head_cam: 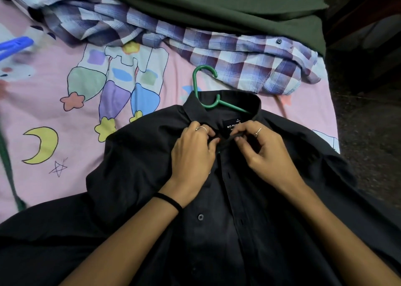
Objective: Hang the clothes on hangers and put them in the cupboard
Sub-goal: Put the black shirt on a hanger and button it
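Pinched the black shirt (249, 209) collar with left hand (193, 153) and right hand (260, 151), green hanger (206, 88) tucked inside, on the bed (54, 112).

Pink cartoon bedsheet (65, 188) (bed): black shirt (249, 231), checked shirt (249, 64), green cloth (217, 3).

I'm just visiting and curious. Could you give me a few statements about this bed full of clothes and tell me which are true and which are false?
1. A green hanger sits inside the black shirt, its hook poking out of the collar. True.
2. The left hand rests idle on the pink bedsheet. False: it pinches the shirt at the collar.
3. The right hand pinches the shirt near the collar. True.
4. The checked shirt is already on a hanger. False: it lies crumpled on the sheet.
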### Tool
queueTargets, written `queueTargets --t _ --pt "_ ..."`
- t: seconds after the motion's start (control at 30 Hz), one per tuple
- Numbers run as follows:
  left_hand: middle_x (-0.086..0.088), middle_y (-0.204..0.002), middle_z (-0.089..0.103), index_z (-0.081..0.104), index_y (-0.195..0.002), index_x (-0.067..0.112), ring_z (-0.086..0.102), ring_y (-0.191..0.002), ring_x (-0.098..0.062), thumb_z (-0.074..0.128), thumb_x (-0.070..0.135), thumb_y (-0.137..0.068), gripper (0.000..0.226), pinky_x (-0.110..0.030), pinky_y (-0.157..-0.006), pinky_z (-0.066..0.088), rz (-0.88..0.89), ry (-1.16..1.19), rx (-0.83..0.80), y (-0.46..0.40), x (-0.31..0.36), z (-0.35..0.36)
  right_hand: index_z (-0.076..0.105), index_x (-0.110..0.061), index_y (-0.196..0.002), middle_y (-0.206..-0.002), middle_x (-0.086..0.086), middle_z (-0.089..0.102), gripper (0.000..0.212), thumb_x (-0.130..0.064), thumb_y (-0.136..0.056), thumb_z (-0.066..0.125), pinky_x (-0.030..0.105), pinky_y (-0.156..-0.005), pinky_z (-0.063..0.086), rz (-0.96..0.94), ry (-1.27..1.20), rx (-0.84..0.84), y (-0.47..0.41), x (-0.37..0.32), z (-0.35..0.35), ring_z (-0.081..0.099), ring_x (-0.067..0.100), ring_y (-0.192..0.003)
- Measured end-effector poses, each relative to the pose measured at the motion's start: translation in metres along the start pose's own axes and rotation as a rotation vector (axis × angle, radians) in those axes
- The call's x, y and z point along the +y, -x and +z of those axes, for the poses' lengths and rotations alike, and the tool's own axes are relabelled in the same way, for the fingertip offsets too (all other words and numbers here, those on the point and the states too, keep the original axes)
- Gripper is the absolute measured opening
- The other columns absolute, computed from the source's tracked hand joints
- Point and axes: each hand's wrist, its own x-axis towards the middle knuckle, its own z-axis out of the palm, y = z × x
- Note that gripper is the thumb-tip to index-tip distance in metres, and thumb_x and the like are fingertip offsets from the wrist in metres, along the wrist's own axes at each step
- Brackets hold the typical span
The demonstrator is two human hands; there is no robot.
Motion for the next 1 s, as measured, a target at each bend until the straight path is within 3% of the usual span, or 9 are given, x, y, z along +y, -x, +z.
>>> queueTargets --t 0.1,0.17,0.23,0.33,0.5,0.67,0.83,1.0 --pt "0.005 -0.101 0.054 0.064 -0.101 0.021 0.055 -0.102 -0.017 0.063 0.028 -0.09 0.013 -0.032 -0.078 0.042 -0.023 0.001 -0.011 -0.001 0.002 0.0 0.064 -0.02 -0.094 -0.083 -0.006 0.05 0.011 -0.02 -0.083 0.06 0.029 -0.067 0.046 -0.058 0.167 -0.043 0.0 0.001 0.0 0.051 0.011 -0.071" --pt "0.008 -0.099 0.052 0.063 -0.1 0.023 0.055 -0.1 -0.015 0.064 0.028 -0.089 0.012 -0.03 -0.076 0.041 -0.04 0.024 -0.033 -0.002 0.003 0.0 0.064 -0.021 -0.094 -0.088 -0.004 0.042 0.017 -0.031 -0.083 0.057 0.035 -0.06 0.046 -0.128 0.388 -0.036 0.001 0.0 0.0 0.045 0.017 -0.074" --pt "0.012 -0.095 0.05 0.062 -0.098 0.026 0.055 -0.095 -0.012 0.065 0.029 -0.088 0.011 -0.024 -0.07 0.037 -0.055 0.047 -0.045 -0.003 0.003 -0.002 0.065 -0.015 -0.092 -0.096 0.003 0.043 0.016 -0.028 -0.083 0.06 0.038 -0.064 0.046 -0.239 0.513 0.032 0.001 -0.003 -0.001 0.042 0.023 -0.082" --pt "0.011 -0.095 0.055 0.062 -0.097 0.025 0.056 -0.086 -0.012 0.066 0.027 -0.087 0.011 -0.024 -0.066 0.036 -0.01 0.06 -0.039 -0.002 0.001 0.0 0.063 -0.004 -0.088 -0.114 0.012 0.052 0.01 -0.011 -0.081 0.064 0.037 -0.081 0.044 -0.376 0.491 0.019 0.0 -0.003 -0.002 0.048 0.029 -0.096" --pt "0.003 -0.089 0.06 0.065 -0.091 0.016 0.058 -0.078 -0.018 0.067 0.017 -0.085 0.007 -0.034 -0.065 0.048 0.14 0.083 0.004 -0.002 -0.004 0.004 0.062 -0.01 -0.097 -0.088 0.003 0.06 0.019 -0.011 -0.082 0.05 0.036 -0.069 0.037 -0.382 0.609 -0.114 -0.002 0.009 0.003 0.053 0.027 -0.077" --pt "-0.005 -0.088 0.06 0.065 -0.09 0.009 0.059 -0.081 -0.025 0.065 0.007 -0.082 0.008 -0.04 -0.067 0.053 0.286 0.097 0.046 -0.002 -0.008 0.008 0.066 -0.013 -0.1 -0.089 0.001 0.061 0.022 -0.018 -0.088 0.049 0.041 -0.069 0.043 -0.375 0.531 -0.165 -0.002 0.014 0.003 0.052 0.026 -0.078" --pt "-0.006 -0.09 0.062 0.066 -0.094 0.007 0.059 -0.084 -0.024 0.051 0.016 -0.086 0.019 -0.038 -0.071 0.052 0.351 0.069 0.053 -0.002 -0.009 0.01 0.067 -0.012 -0.102 -0.09 0.003 0.063 0.017 -0.013 -0.088 0.058 0.045 -0.069 0.048 -0.388 0.495 -0.155 -0.002 0.018 0.003 0.054 0.029 -0.077" --pt "-0.004 -0.085 0.06 0.063 -0.088 0.009 0.057 -0.081 -0.022 0.064 0.004 -0.082 0.008 -0.034 -0.072 0.047 0.318 0.113 0.021 -0.005 -0.01 0.01 0.067 -0.01 -0.101 -0.087 0.001 0.065 0.019 -0.02 -0.091 0.053 0.038 -0.072 0.05 -0.376 0.405 -0.12 0.001 0.018 0.003 0.058 0.027 -0.076"
